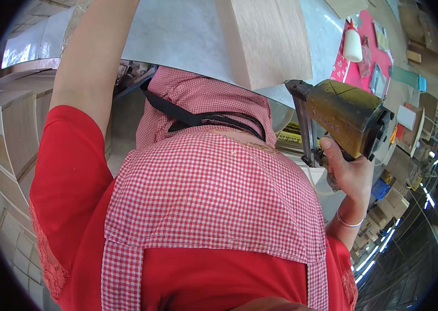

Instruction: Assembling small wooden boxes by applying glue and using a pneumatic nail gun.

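Note:
My right hand [352, 175] is wrapped round the handle of a pneumatic nail gun [344, 108] with a worn yellow-brown body. The gun's nose is at the near right corner of a pale wooden piece [268, 44]; whether they touch I cannot tell. That piece, with a broad grained face, lies on a smooth grey-white worktop [182, 44]. My left arm [92, 57] stretches up and out past the top edge of the picture, so my left hand is out of sight.
Right of the wooden piece, a white glue bottle [352, 46] with a red tip stands by a pink sheet [368, 28] on the bench. Pale wooden boxes [19, 129] are stacked at the left. A blue bin [381, 189] and more boards are farther off at the right.

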`<state>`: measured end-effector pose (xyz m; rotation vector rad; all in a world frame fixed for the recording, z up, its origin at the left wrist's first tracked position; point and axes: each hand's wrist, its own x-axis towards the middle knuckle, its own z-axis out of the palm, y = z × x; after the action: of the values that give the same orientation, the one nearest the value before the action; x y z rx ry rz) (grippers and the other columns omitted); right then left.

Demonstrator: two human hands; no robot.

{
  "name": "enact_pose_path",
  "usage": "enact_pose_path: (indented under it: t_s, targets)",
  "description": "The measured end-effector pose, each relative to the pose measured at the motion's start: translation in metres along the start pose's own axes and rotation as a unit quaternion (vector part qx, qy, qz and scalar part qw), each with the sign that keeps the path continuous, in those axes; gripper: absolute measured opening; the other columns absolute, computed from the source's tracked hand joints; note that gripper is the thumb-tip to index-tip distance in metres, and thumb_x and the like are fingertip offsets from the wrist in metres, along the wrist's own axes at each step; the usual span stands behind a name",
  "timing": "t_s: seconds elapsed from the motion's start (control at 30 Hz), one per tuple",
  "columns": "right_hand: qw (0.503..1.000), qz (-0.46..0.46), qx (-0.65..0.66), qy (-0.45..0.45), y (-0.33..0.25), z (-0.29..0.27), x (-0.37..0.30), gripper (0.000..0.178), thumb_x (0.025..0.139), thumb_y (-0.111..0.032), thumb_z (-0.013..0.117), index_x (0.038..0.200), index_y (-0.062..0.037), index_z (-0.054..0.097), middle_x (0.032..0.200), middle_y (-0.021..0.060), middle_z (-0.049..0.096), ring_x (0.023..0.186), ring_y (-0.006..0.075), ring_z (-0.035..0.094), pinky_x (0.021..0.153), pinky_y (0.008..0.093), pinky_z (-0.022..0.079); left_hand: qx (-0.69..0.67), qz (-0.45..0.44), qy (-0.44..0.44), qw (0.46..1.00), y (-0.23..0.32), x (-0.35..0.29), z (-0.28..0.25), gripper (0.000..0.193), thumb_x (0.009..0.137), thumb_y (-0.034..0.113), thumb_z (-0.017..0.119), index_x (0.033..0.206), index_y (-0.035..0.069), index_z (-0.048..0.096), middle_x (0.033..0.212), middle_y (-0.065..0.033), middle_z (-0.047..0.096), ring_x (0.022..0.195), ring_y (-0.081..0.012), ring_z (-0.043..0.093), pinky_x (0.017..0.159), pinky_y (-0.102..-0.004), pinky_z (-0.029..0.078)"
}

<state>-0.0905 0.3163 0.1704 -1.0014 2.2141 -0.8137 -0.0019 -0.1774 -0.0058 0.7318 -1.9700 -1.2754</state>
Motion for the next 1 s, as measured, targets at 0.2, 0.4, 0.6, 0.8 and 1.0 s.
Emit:
enact_pose_path:
  t_s: [0.2, 0.4, 0.6, 0.8, 1.0]
  targets:
    - [0.999, 0.034, 0.012, -0.004, -0.005, 0.002, 0.002, 0.031, 0.086, -0.022, 0.08, 0.105, -0.0011, 0.067, 0.077, -0.0005, 0.064, 0.053, 0.0041, 0.05, 0.046, 0.0203, 0.038, -0.001, -0.007, -0.003, 1.0, 0.009, -0.005, 0.002, 0.023, 0.086, 0.019, 0.073, 0.1, 0.002, 0.067, 0.083, -0.0032, 0.064, 0.075, -0.0115, 0.058, 0.066, -0.0273, 0.047]
    - [0.998, 0.057, 0.017, -0.022, -0.008, -0.001, 0.007, 0.03, 0.087, -0.021, 0.08, 0.106, -0.0011, 0.068, 0.074, -0.0016, 0.063, 0.053, 0.004, 0.049, 0.046, 0.0208, 0.038, -0.008, -0.01, -0.012, 1.0, 0.006, -0.004, -0.002, 0.023, 0.086, 0.019, 0.073, 0.1, 0.002, 0.066, 0.084, -0.0029, 0.064, 0.076, -0.0119, 0.058, 0.068, -0.0276, 0.048]
    - [0.999, 0.048, -0.006, -0.022, 0.003, -0.004, -0.002, 0.03, 0.087, -0.02, 0.079, 0.106, -0.0009, 0.067, 0.072, -0.0024, 0.062, 0.052, 0.0038, 0.048, 0.046, 0.0215, 0.037, -0.009, -0.001, 0.005, 1.0, 0.009, -0.008, 0.005, 0.024, 0.086, 0.02, 0.073, 0.101, 0.003, 0.067, 0.085, -0.0035, 0.064, 0.079, -0.0124, 0.057, 0.07, -0.0287, 0.048]
    - [1.0, -0.016, 0.013, -0.014, 0.008, 0.001, 0.003, 0.029, 0.087, -0.02, 0.079, 0.107, -0.0015, 0.067, 0.07, -0.0032, 0.061, 0.053, 0.004, 0.05, 0.046, 0.022, 0.037, 0.015, -0.031, 0.046, 0.998, 0.023, -0.025, 0.008, 0.025, 0.086, 0.02, 0.073, 0.103, 0.003, 0.067, 0.088, -0.0054, 0.065, 0.083, -0.0133, 0.059, 0.073, -0.0282, 0.048]
    - [0.996, 0.054, 0.003, 0.071, 0.013, -0.019, 0.01, 0.023, 0.088, -0.019, 0.078, 0.097, -0.0011, 0.067, 0.065, -0.0029, 0.059, 0.048, 0.0045, 0.048, 0.043, 0.0231, 0.036, -0.133, -0.09, 0.032, 0.987, 0.032, -0.103, -0.01, 0.036, 0.086, 0.028, 0.072, 0.109, 0.001, 0.066, 0.1, -0.0149, 0.068, 0.093, -0.0232, 0.064, 0.083, -0.0368, 0.05]
